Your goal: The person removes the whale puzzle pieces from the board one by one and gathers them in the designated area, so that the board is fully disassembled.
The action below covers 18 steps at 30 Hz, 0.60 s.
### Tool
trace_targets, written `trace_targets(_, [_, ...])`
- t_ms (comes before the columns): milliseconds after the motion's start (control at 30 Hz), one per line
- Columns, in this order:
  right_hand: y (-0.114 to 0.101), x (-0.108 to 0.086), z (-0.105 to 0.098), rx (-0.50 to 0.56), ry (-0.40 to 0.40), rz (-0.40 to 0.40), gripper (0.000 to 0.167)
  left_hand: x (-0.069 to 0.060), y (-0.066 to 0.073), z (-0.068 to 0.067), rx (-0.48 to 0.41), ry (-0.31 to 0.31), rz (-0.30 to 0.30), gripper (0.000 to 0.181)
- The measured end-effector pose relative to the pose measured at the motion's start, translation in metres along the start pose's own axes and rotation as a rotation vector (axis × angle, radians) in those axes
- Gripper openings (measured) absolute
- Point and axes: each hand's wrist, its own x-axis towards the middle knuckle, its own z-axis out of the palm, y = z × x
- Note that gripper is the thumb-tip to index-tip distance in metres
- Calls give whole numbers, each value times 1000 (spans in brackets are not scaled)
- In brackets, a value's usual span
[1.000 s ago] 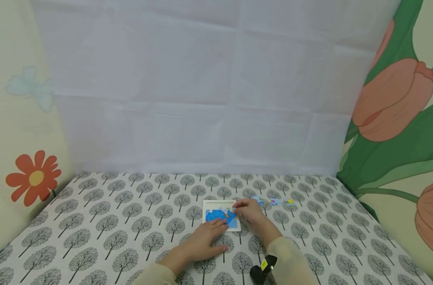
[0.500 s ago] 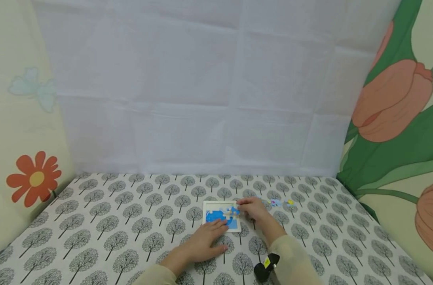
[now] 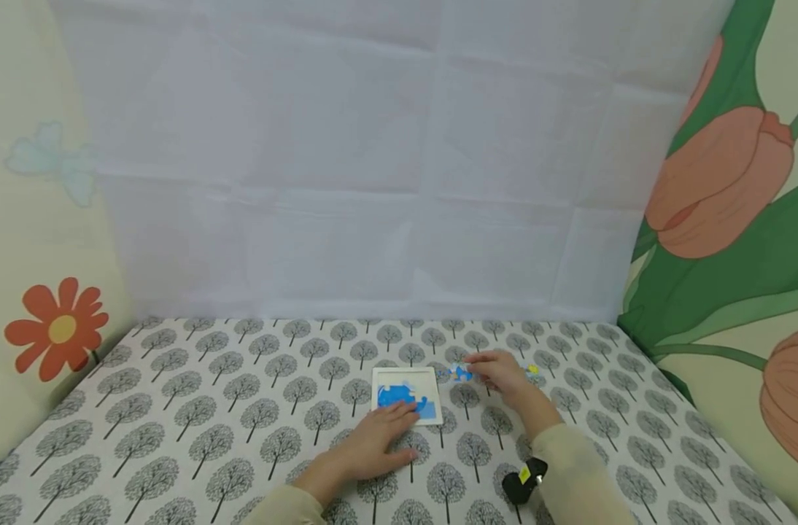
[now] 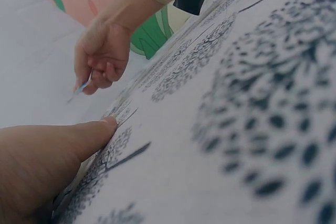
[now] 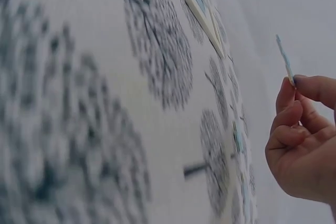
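A white-rimmed jigsaw tray (image 3: 376,375) lies flat on the table, partly filled with blue pieces (image 3: 395,394). My left hand (image 3: 379,441) rests at its lower edge with fingers extended over the pieces; its thumb (image 4: 97,135) points sideways in the left wrist view. To the right of the tray, my right hand (image 3: 504,375) pinches a blue and white jigsaw piece (image 3: 460,372) between thumb and fingertips. In the right wrist view this piece (image 5: 285,59) appears edge-on and held clear of the cloth. The tray's upper right part shows bare backing.
A yellow-marked jigsaw piece (image 3: 533,370) lies beyond my right hand. Teal bits (image 5: 238,137) on the cloth show in the right wrist view. A tree-print cloth (image 3: 241,437) covers the table. A white sheet (image 3: 346,182) hangs behind. A black wrist camera (image 3: 525,481) sits on the right sleeve.
My right hand has moved right, away from the tray, with the blue piece that was at the tray's upper right. It now covers the purple-marked piece. The left hand has stayed put.
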Motion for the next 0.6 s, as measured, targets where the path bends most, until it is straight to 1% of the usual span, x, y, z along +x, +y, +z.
trace_targets(100, [2,-2,-15,16,9,2,18,0,0,-1,-7,-3,1,58])
trace_targets(200, [6,-5,-32,-15,33,14,21,0,0,-2,-11,-6,0,58])
trace_targets(300, [11,-8,-49,-56,83,43,22,0,1,-2,-9,-9,0,58])
trace_targets(433, [19,-11,-71,-68,141,82,25,1,1,-1,-5,-9,1,58])
trace_targets(600, [26,-13,-89,-108,201,141,29,1,1,-1,-9,-14,1,57])
